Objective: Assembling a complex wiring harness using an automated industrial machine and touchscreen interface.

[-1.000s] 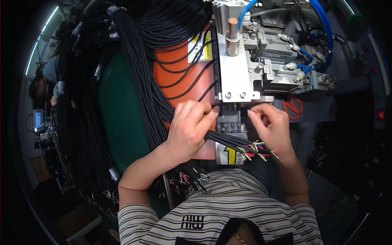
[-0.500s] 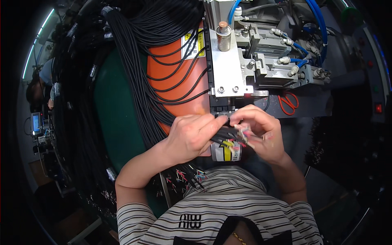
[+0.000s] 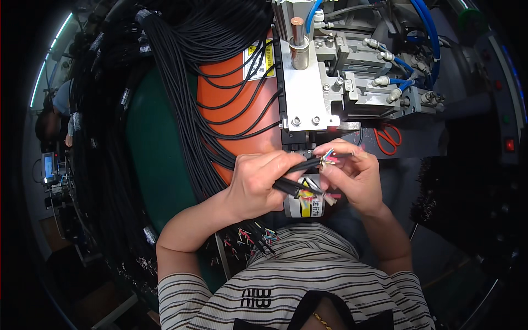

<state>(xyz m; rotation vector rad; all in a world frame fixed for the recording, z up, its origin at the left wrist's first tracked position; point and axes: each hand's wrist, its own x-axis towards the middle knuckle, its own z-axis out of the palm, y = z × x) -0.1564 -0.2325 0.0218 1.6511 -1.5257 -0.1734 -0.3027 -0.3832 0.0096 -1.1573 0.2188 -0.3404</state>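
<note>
My left hand (image 3: 261, 179) is closed round a bunch of black cables (image 3: 290, 186), just below the front end of the machine. Stripped coloured wire ends in pink, yellow and white stick out of the bunch to the right, partly blurred. One cable in this grip points up and right, with blue, white and pink wire ends (image 3: 329, 158). Around these ends bend the thumb and fingers of my right hand (image 3: 355, 175); the exact contact is hard to see. Behind my fingers, a dark slot in the machine (image 3: 297, 144) is partly hidden.
A metal machine (image 3: 308, 99) with cylinders and blue air hoses stands ahead. Several black cables run from its left side over an orange surface (image 3: 236, 110) into a thick hanging bundle (image 3: 176, 82). Red-handled scissors (image 3: 388, 138) lie at right. More cable ends (image 3: 247, 239) hang below my left forearm.
The cables in my left hand have fanned apart, one now pointing up toward my right fingers. My right hand has shifted slightly. The copper-topped rod on the machine has risen.
</note>
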